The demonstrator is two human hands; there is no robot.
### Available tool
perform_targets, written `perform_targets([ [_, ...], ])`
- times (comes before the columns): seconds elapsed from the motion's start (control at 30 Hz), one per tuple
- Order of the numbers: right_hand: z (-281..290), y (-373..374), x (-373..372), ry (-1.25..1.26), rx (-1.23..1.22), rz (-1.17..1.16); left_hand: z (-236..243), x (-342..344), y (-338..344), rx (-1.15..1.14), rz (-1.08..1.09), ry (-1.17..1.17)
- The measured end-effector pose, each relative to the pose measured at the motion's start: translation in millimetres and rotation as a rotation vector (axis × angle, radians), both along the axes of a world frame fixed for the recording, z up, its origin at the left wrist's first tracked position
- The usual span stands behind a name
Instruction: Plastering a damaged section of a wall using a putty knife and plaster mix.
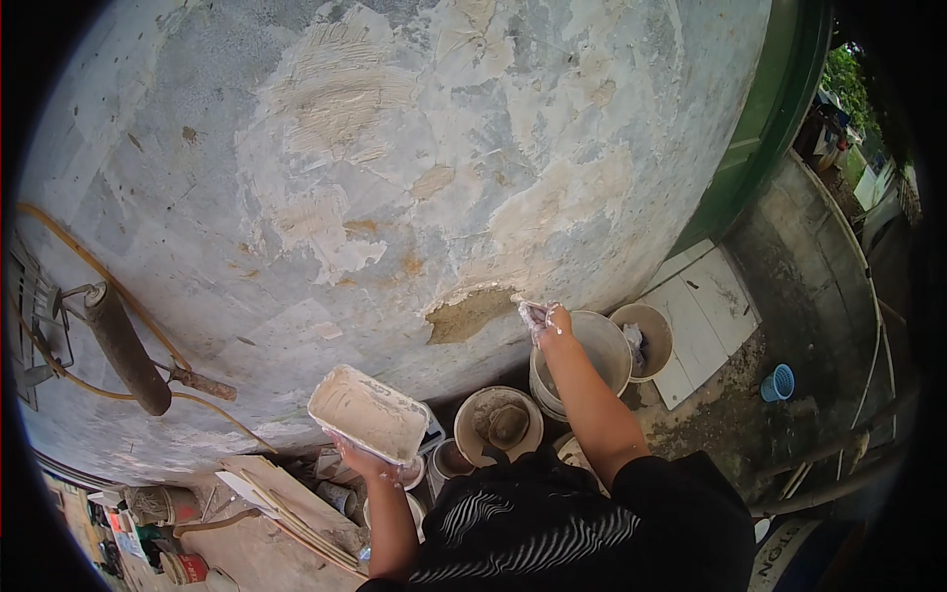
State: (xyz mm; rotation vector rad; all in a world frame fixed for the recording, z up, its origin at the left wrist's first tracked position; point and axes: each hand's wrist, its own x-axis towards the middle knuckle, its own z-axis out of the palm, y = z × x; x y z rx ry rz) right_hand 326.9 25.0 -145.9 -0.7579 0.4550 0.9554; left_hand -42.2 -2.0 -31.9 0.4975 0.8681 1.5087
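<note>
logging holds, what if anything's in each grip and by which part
Left grip: rectangular tray, by its near edge. Right grip: can't be told.

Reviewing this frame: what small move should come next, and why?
Probably work the right hand leftward over the bare brown patch: the hand, smeared white, is at the patch's right end, pale coating covers the wall above, and the left hand holds a tray coated with pale material.

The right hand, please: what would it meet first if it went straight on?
Likely the patchy grey-and-cream wall, by the right end of its rough brown patch; depth is unclear, so the right hand may already touch it.
</note>
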Motion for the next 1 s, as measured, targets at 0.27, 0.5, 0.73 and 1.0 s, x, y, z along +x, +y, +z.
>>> perform_targets([
  [0.27, 19, 20, 28, -0.022, 0.056, 0.017, 1, 8, 5, 0.039, -0.009, -0.038],
  [0.5, 43, 6, 40, 0.012, 0.086, -0.021, -1, 14, 6, 0.012, -0.026, -0.026],
  [0.73, 49, -40, 49, -0.277, 0.142, -0.027, -17, 15, 8, -0.010, -0.119, -0.143],
  [1.0, -23, -40, 5, -0.212, 0.050, 0.270, -7, 26, 2, -0.036, -0.065, -0.077],
])
